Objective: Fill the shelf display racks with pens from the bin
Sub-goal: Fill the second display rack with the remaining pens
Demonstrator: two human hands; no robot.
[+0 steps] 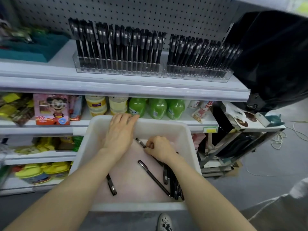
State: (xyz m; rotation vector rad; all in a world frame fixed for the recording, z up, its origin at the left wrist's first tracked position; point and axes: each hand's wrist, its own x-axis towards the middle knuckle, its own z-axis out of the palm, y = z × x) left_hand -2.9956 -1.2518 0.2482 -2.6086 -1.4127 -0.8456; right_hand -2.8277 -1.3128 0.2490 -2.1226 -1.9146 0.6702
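Observation:
A white plastic bin (186,147) sits in front of the shelves with several black pens (173,184) lying in it, most heaped at the right side. My left hand (120,132) lies flat over the bin's far rim, fingers straight. My right hand (159,148) is down inside the bin, fingers curled round a black pen (140,142) whose end sticks out to the left. Two clear display racks stand on the top shelf: the left rack (116,67) and the right rack (198,72), both packed with upright black pens.
Lower shelves hold green bottles (157,108), yellow tubs (96,105) and a pink toy box (51,109). A black bag (270,60) stands at the shelf's right end. Teal trays (30,49) sit at the top left. A shoe (165,222) shows below the bin.

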